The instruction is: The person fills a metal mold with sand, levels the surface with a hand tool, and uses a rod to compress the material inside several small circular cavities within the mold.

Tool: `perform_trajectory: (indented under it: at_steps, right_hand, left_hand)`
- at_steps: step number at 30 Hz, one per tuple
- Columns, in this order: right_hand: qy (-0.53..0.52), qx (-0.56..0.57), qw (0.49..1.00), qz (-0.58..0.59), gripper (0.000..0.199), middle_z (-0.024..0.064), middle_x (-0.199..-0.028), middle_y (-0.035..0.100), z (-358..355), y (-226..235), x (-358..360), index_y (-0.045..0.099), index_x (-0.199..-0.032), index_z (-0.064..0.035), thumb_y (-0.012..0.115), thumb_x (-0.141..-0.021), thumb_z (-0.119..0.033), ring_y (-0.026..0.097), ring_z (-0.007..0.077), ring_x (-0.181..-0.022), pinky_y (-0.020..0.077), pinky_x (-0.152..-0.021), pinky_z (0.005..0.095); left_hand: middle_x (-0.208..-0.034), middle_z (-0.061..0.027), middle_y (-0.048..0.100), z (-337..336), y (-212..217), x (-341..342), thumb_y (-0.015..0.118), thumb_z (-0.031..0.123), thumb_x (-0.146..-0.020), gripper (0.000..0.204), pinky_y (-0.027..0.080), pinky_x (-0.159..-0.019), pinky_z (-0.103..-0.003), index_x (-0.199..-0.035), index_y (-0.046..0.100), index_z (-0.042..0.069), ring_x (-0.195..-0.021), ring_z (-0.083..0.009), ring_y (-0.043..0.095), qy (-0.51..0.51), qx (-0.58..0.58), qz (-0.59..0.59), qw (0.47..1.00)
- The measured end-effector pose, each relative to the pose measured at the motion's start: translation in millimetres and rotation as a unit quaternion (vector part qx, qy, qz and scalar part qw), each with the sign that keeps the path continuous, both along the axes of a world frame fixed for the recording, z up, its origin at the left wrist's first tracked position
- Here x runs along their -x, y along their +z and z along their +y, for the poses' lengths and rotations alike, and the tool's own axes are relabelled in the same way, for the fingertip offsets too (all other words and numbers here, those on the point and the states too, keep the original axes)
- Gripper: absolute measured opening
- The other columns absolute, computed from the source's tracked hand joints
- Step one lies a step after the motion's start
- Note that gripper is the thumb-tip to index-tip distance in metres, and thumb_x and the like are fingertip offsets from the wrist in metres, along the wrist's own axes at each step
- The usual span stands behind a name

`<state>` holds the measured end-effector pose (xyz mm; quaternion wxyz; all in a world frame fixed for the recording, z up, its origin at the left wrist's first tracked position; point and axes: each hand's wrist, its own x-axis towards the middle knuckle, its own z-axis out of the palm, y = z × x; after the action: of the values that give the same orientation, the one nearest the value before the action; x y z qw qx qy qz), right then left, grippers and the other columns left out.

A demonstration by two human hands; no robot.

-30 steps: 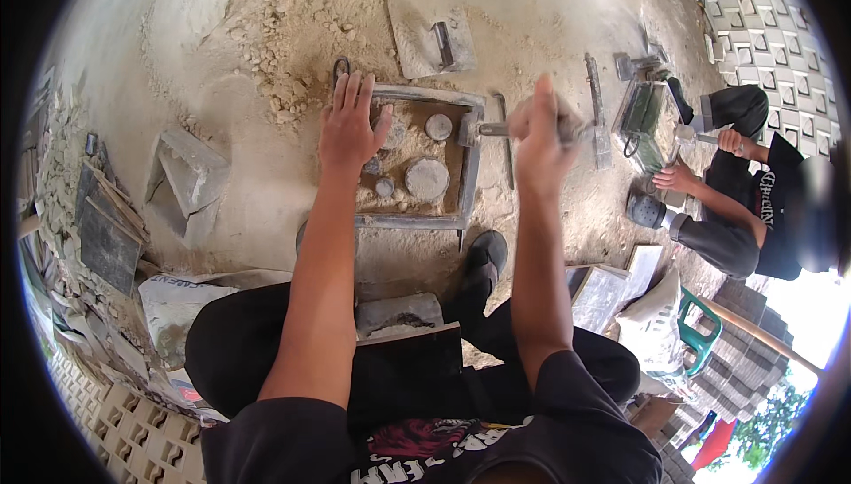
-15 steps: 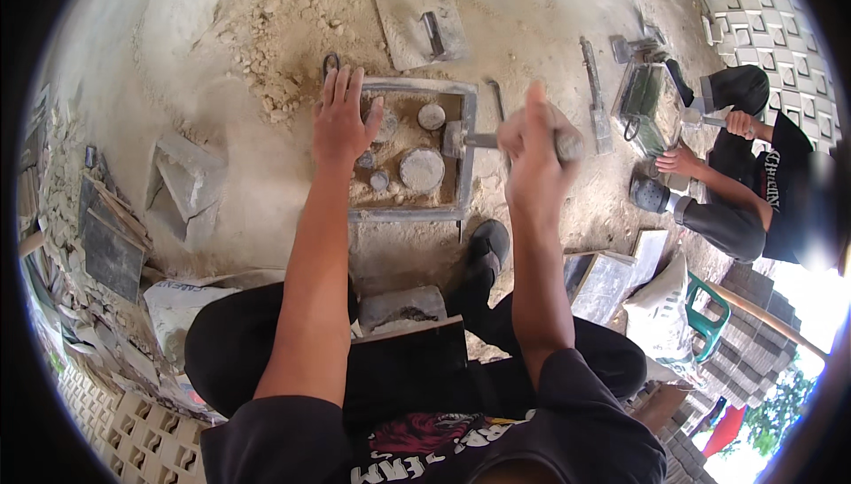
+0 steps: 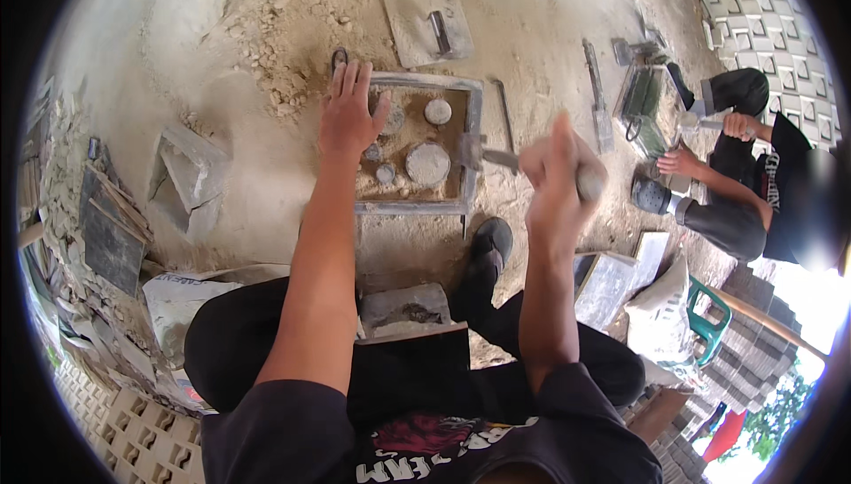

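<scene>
Right hand (image 3: pixel 564 169) wrapped round the hammer (image 3: pixel 500 160), handle pointing left, head blurred at the rectangular frame's right wall (image 3: pixel 475 105); open left hand (image 3: pixel 351 116), gripping nothing visible, covers the left edge.

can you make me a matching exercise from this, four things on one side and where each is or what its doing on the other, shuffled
Column one
1. Left hand
2. Big disc
3. Right hand
4. Float

Column two
A. lying beyond the far side of the frame
B. closed around a tool
C. at the frame's left edge
D. inside the frame

Pairs: 1-C, 2-D, 3-B, 4-A
</scene>
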<state>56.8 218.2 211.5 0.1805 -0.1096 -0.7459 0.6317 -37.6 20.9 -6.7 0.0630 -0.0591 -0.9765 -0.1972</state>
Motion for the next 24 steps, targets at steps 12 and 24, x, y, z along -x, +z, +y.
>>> perform_trajectory:
  at_steps: [12,24]
  right_hand:
    - [-0.008,-0.05,0.999,-0.019,0.048,-0.0014,-0.049,0.042,5,-27,-41,0.045,-0.054,-0.0044,0.046,-0.101,-0.014,0.034,0.0051,-0.046,0.0225,-0.044,0.0268]
    - [-0.003,-0.078,0.997,-0.003,0.047,-0.0034,-0.052,0.038,-4,-25,-64,0.041,-0.056,-0.0045,0.046,-0.102,-0.018,0.029,0.0048,-0.049,0.0197,-0.046,0.0274]
  left_hand:
    - [-0.147,-0.009,0.04,7,1,-5,0.05,0.045,-0.093,0.058,0.041,-0.1,-0.053,-0.142,0.042,0.014,-0.139,-0.028,0.033,-0.012,0.006,0.034,0.999]
    - [-0.148,-0.0078,0.038,7,-7,-6,0.049,0.048,-0.092,0.061,0.038,-0.103,-0.057,-0.143,0.04,0.015,-0.139,-0.0271,0.033,-0.015,0.003,0.027,1.0]
